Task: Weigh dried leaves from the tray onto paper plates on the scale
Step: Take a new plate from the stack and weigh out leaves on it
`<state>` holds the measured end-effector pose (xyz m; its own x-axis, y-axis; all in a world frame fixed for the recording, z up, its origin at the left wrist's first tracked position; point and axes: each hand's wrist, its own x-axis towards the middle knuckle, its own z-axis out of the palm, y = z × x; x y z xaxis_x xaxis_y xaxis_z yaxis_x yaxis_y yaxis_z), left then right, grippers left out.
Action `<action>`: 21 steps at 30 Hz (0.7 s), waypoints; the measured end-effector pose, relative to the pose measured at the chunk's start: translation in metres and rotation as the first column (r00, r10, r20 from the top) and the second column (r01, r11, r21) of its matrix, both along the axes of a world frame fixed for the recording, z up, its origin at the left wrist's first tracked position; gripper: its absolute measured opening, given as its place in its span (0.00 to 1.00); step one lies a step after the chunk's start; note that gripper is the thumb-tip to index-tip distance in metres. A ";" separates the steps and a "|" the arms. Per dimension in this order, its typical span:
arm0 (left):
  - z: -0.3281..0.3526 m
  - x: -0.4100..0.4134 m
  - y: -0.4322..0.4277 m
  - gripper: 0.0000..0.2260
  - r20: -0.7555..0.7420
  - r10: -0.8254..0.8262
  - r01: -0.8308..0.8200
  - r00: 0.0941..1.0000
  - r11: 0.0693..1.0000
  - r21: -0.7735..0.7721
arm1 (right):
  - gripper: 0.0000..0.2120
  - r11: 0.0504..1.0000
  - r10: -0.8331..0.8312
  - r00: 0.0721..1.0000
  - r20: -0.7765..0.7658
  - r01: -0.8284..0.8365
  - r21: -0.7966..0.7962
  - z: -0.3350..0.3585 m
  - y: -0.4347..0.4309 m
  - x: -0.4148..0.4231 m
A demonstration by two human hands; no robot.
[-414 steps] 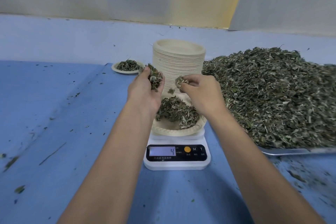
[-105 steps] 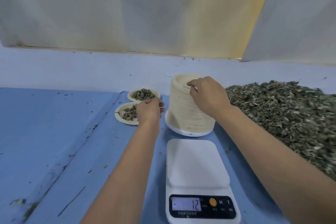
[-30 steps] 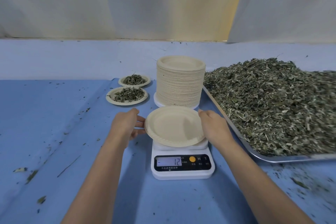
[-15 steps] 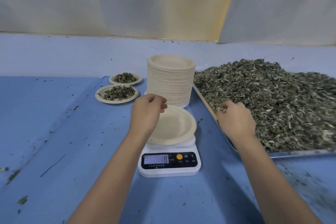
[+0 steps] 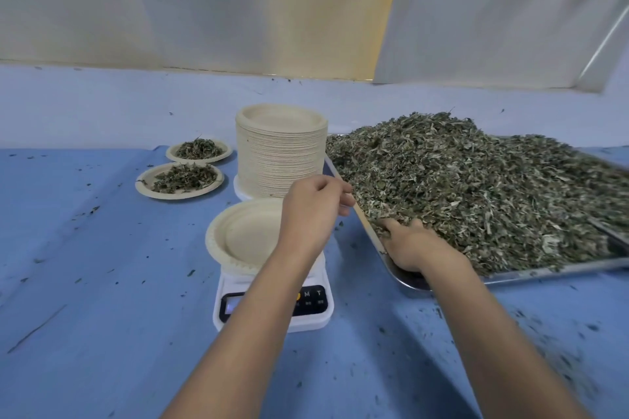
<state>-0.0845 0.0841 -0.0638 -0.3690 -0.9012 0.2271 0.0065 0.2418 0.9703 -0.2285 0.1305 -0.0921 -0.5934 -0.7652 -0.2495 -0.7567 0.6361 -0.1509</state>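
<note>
in dried leaves (image 5: 476, 187), right hand (image 5: 413, 245) half-buried.

Both arms are bare from the bottom edge of the view up to the fingers. The slim, smooth left forearm (image 5: 258, 316) narrows to a bare wrist and a bare left hand (image 5: 315, 211), whose back faces the camera, the knuckles showing as a row of small ridges. The right forearm (image 5: 493, 333) is equally bare and smooth, broad where the frame cuts it and tapering to the wrist. The bare right hand (image 5: 413, 245) shows its back and thumb; its fingertips are out of sight.
</note>
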 end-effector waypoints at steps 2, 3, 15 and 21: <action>0.000 -0.003 0.001 0.12 -0.008 -0.013 0.013 1.000 0.999 0.037 | 0.27 0.999 0.037 0.998 -0.043 -0.036 0.040 -0.005 -0.003 -0.002; 0.000 -0.005 0.001 0.12 -0.007 -0.017 0.017 1.000 0.999 0.050 | 0.27 0.998 0.054 0.996 -0.071 -0.052 0.034 -0.008 -0.004 -0.002; -0.005 -0.043 0.005 0.07 -0.219 0.057 0.053 0.974 0.883 0.467 | 0.20 0.835 0.031 0.997 0.071 0.013 -0.550 -0.016 -0.007 -0.023; -0.006 -0.052 0.002 0.05 -0.303 0.112 0.076 0.946 0.836 0.543 | 0.13 0.663 0.101 0.924 0.369 0.214 -0.717 -0.001 -0.005 -0.027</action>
<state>-0.1364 0.0866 -0.0696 -0.3460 -0.9167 -0.1998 0.3294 -0.3180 0.8890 -0.2560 0.1255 -0.0933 -0.6330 -0.7523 0.1825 -0.5152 0.2334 -0.8247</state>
